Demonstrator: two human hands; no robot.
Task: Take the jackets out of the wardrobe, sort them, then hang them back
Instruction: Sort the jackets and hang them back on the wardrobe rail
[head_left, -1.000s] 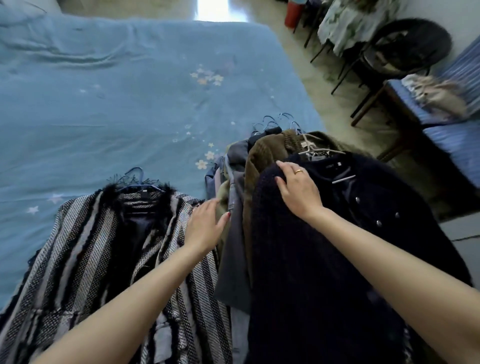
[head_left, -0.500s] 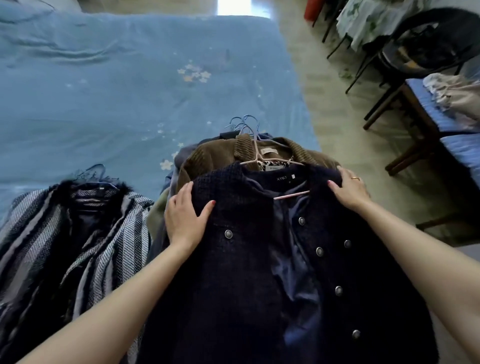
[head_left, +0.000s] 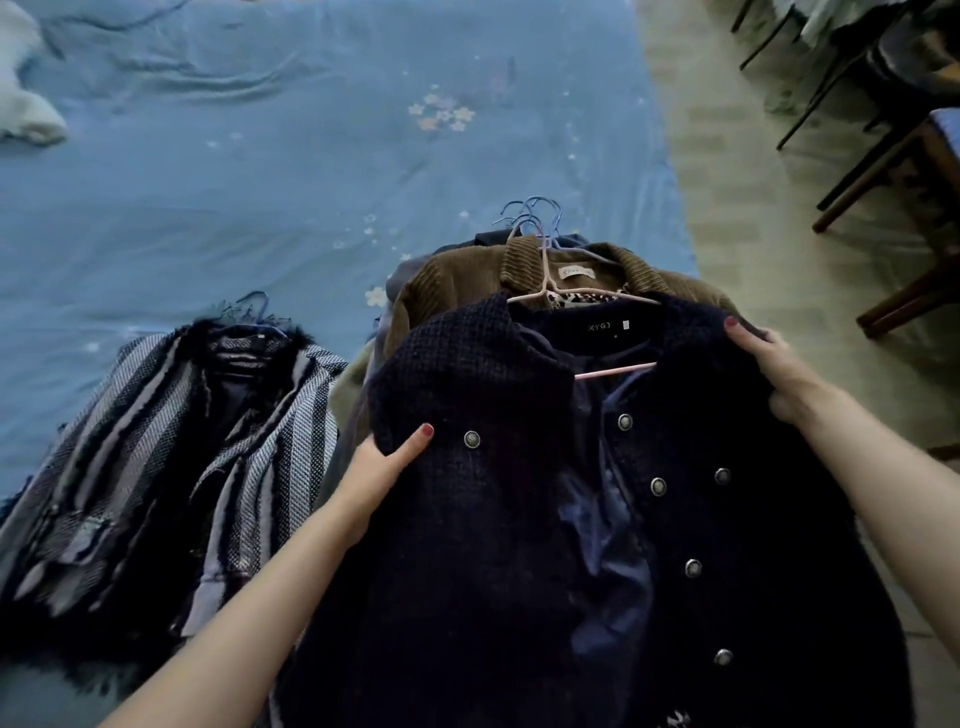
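Observation:
A dark navy tweed jacket (head_left: 493, 545) with metal buttons, on a pink hanger (head_left: 615, 370), lies on top of a pile of jackets on the bed. My left hand (head_left: 382, 467) grips its left shoulder edge, thumb on top and fingers tucked under the cloth. My right hand (head_left: 774, 364) grips its right shoulder. Under it lies a brown corduroy jacket (head_left: 457, 283) on a pale hanger, with more jackets below and several blue hanger hooks (head_left: 532, 218) sticking out. A striped grey-and-black jacket (head_left: 171, 452) with a furry collar lies apart to the left.
The bed has a blue sheet (head_left: 234, 182) with small flowers. A white cloth (head_left: 23, 98) lies at its far left. Tiled floor (head_left: 727, 197) runs along the right side, with dark wooden chair legs (head_left: 883, 187) at the far right.
My left hand went from resting on the navy jacket's front to gripping its left shoulder edge. My right hand closed round the right shoulder. The view tilted down and closer.

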